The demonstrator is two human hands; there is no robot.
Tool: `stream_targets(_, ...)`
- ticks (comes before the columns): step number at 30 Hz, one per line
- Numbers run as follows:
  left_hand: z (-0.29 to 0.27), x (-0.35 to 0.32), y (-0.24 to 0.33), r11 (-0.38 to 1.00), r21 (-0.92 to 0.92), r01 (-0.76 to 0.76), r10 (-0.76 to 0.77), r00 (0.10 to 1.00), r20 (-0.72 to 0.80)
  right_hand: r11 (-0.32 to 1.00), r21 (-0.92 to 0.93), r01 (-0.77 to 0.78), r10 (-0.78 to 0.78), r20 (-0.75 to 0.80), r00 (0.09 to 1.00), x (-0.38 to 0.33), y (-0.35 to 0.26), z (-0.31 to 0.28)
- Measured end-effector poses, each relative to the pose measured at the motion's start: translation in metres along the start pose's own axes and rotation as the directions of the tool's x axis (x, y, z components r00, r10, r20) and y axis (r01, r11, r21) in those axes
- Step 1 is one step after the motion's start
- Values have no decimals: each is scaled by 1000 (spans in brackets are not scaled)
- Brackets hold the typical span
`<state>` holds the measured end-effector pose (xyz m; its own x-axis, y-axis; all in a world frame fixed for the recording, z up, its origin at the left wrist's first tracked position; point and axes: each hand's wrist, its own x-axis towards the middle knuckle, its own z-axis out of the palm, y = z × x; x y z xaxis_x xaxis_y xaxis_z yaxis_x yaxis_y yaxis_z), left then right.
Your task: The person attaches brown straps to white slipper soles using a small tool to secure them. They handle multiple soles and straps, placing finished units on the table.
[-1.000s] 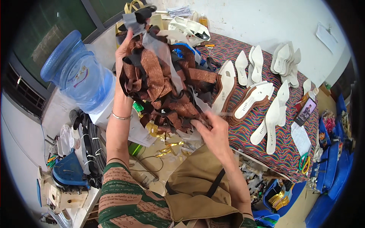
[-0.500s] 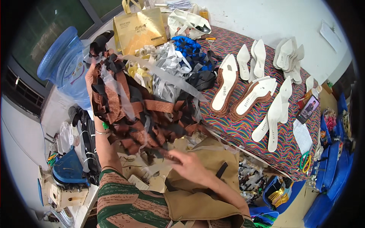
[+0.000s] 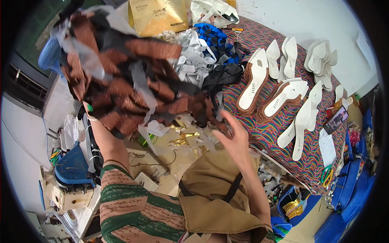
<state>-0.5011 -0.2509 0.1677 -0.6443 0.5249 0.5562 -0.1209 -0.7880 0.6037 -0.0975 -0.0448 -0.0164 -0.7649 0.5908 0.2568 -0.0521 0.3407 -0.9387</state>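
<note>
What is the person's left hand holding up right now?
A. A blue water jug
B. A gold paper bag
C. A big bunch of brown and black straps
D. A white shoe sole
C: the left hand is raised and grips a bunch of brown and black straps, while the white shoe soles lie on the patterned table and the gold bag stands at the back.

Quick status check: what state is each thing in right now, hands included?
Left hand: raised, gripping the strap bundle.
Strap bundle: brown and black, lifted, dangling.
Right hand: open, fingers spread, holding nothing.
White soles: lying flat on the patterned table.
Gold bag: upright.
Phone: screen lit.
</note>
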Motion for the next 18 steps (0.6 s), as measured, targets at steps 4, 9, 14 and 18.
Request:
stream_targets(4,-8,34,14,994,111,-6,5,1000,15,978,200,-62,61,11,998,45,6,35)
stream_targets(9,4,89,26,975,221,-29,5,994,105,882,388,-266,235,128,964,51,50,39)
stream_targets(14,17,121,43,940,337,-49,-12,984,176,676,644,-360,308,197,931,5,27,-1)
stream_targets(18,11,146,25,931,363,-31,-55,973,223,495,792,-357,350,194,916,-28,14,-55)
